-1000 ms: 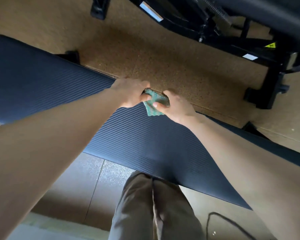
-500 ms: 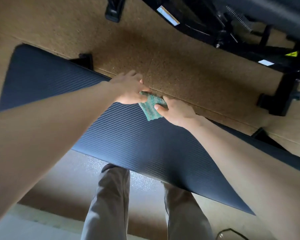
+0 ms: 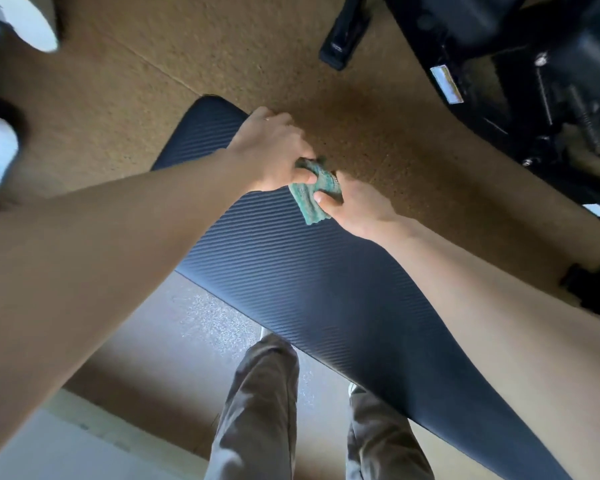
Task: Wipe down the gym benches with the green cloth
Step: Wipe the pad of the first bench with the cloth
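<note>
Cloth point(image 3: 311, 199), crumpled green, pinched between left hand point(image 3: 271, 150) and right hand point(image 3: 354, 207) at far edge of ribbed dark padded surface point(image 3: 291, 271), cork-like floor point(image 3: 378, 133) beyond, black frame point(image 3: 499, 64) far right

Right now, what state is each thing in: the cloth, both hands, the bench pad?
Green cloth: bunched up, gripped by both hands at the pad's far edge.
Left hand: closed on the cloth's upper part.
Right hand: closed on the cloth, thumb pressed on top.
Bench pad: flat, ribbed dark surface, nothing else lying on it.
Black frame: standing on the floor beyond the pad, untouched.
</note>
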